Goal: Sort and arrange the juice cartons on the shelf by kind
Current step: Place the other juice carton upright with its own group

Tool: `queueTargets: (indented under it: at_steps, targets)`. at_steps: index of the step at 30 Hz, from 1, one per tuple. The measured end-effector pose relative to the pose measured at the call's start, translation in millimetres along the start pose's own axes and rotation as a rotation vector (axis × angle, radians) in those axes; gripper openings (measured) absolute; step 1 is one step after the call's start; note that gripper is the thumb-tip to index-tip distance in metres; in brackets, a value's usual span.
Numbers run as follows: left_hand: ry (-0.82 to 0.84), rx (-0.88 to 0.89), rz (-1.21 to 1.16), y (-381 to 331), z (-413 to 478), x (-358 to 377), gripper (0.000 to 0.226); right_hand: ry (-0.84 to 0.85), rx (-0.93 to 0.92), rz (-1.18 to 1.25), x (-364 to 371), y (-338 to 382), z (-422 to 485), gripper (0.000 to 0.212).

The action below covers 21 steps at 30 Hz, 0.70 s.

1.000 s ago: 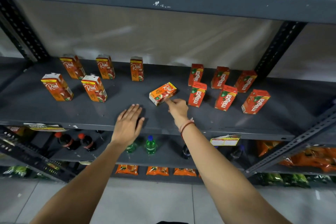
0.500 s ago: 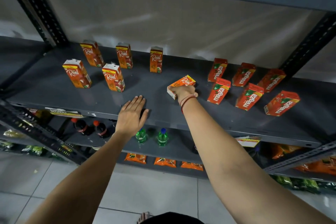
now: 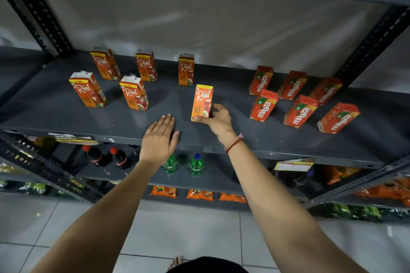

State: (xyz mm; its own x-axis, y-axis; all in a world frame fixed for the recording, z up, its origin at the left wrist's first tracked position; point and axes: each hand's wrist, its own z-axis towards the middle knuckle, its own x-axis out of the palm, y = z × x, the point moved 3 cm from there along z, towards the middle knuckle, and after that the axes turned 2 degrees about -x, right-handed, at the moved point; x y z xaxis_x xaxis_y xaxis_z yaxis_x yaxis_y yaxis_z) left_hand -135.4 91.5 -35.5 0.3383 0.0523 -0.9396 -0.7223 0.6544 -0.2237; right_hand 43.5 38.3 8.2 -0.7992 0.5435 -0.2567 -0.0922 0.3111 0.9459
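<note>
Carton, small orange cardboard "Real" juice box [image 3: 203, 101]: light, crushable, so your right hand [image 3: 216, 118] pinches its lower sides while your left hand [image 3: 159, 139] lies flat, empty, on the grey metal shelf [image 3: 55, 115].

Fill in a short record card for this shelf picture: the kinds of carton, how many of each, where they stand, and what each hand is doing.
Shelf: grey metal shelf
Real cartons: six, left and middle
Maaza cartons: six, right side, in two rows
Held carton: Real carton, upright, between the two groups
Right hand: right hand, fingers gripping the carton's lower end
Left hand: left hand, flat on the shelf, holding nothing
</note>
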Motion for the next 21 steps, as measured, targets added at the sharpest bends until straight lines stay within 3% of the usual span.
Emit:
queueTargets:
  at_steps: [10,21]
  targets:
    - [-0.004,-0.004,0.003,-1,-1,-2,0.055,0.103,-0.079,0.064,5,-5,-14,0.065]
    - [-0.013,-0.016,-0.005,-2,-1,-2,0.053,-0.014,-0.182,-0.05,5,5,-2,0.057]
